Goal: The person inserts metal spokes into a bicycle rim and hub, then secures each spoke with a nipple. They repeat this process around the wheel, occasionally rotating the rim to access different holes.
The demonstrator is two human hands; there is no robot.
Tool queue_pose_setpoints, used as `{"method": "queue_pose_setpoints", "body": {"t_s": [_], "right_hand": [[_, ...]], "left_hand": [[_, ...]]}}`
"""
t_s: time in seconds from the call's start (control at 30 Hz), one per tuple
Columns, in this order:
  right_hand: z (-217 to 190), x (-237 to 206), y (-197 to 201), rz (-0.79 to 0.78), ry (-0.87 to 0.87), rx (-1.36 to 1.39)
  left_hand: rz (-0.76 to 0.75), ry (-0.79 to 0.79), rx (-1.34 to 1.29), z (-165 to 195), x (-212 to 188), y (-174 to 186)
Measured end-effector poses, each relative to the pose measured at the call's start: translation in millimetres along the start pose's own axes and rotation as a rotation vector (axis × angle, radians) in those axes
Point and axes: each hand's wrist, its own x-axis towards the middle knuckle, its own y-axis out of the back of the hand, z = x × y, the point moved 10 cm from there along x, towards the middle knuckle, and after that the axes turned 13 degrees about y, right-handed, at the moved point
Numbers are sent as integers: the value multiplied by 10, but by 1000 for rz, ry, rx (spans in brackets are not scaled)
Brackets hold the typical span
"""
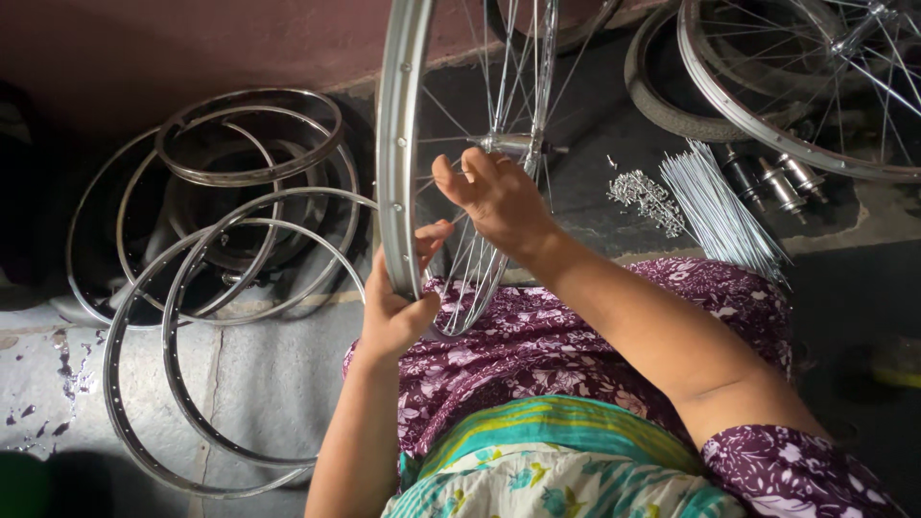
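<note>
Spokes fan out from the hub of the bicycle wheel [408, 144] we hold upright over our lap. Our left hand [395, 307] is clenched around its silver rim near the bottom. Our right hand [494, 197] reaches among the spokes with fingers pinched on one. Bare rims [230, 278] lie stacked at left; loose spokes [715, 206] and small nipples [645, 197] lie at right.

The wheel [413, 144] stands upright on my lap between my hands. Bare rims [221, 278] lie stacked to my left. Loose spokes [715, 206] lie to my right, a second wheel [806, 86] behind them.
</note>
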Motion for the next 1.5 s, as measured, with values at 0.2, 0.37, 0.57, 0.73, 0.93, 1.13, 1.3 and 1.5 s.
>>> {"method": "queue_pose_setpoints", "body": {"t_s": [0.2,0.37,0.57,0.73,0.93,1.13,1.3,1.5], "right_hand": [[178,44,66,51,35,-204],[361,98,295,41,-5,-317],[476,250,381,68,-237,80],[416,367,166,77,-454,1251],[438,609,375,-67,-411,1342],[536,641,389,-71,-452,1273],[749,482,337,44,-564,1177],[732,259,16,63,-729,1334]], "left_hand": [[-23,22,54,14,-39,-48],[-43,3,11,20,-73,-14],[-22,29,35,-38,-114,7],[-63,19,0,-33,-95,6],[-43,9,105,-34,-150,-1],[-53,-1,176,21,-141,-46],[-2,22,186,-16,-167,-37],[84,-164,218,-299,-344,-16]]}}
